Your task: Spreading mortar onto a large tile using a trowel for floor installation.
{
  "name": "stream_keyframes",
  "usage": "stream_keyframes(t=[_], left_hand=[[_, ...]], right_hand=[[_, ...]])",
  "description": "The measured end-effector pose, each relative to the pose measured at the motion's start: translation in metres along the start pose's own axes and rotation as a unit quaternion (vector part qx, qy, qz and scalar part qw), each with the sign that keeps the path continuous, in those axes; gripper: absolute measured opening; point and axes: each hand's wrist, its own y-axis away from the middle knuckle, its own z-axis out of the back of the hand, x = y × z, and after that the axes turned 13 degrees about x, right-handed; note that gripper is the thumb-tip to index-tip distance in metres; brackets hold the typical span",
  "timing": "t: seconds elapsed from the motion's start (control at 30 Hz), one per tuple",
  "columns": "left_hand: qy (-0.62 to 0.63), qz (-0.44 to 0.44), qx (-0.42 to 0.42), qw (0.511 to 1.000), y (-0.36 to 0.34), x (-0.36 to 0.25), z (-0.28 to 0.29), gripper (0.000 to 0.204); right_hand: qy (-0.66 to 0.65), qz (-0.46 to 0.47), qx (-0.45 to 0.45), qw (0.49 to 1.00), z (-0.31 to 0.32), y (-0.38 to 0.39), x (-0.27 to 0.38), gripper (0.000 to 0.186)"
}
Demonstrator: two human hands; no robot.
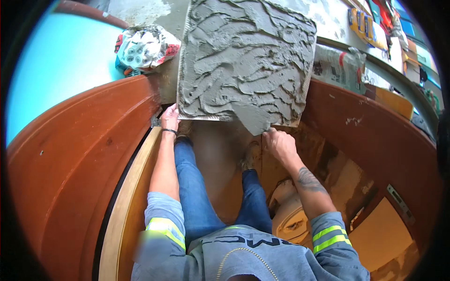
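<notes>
A large square tile [243, 56] lies before me, its upper face coated with wet grey mortar in rough ridges. Its near edge shows pale and bare of mortar. My left hand [170, 118] grips the tile's near left corner, fingers closed on the edge. In my right hand [280, 143] is a trowel [254, 118], its handle mostly hidden by the closed fingers. The mortar-smeared blade rests at the tile's near edge, right of the middle, touching the mortar there.
Brown door frame sides [84, 140] [375, 136] flank me. Beyond the left one sits a crumpled bag [147, 47]; by the right one, a plastic-wrapped pack [337, 65]. A wooden door edge [126, 206] stands beside my left arm. A toilet [290, 218] is near my right leg.
</notes>
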Motion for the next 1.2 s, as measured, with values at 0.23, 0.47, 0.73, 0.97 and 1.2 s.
stream_keyframes(t=[0.23,0.47,0.73,0.97,1.2], left_hand=[[-0.046,0.037,-0.019,0.998,0.013,0.012,-0.016,0.028],[-0.003,0.056,-0.052,0.997,0.009,0.013,-0.072,0.03],[0.021,0.056,-0.055,0.997,-0.002,0.027,-0.131,0.027],[0.011,0.039,-0.061,0.997,-0.007,0.034,-0.129,0.026],[-0.025,0.045,-0.054,0.997,-0.014,0.052,-0.176,0.026]], right_hand=[[-0.43,-0.061,0.131,0.891,0.022,0.042,-0.054,0.036],[-0.506,-0.083,0.16,0.844,-0.01,0.01,-0.061,0.038],[-0.08,-0.12,-0.023,0.989,0.001,0.057,-0.234,0.037],[-0.653,-0.188,0.018,0.733,-0.001,0.101,-0.313,0.033],[-0.68,-0.163,0.114,0.706,-0.081,0.097,-0.33,0.033]])
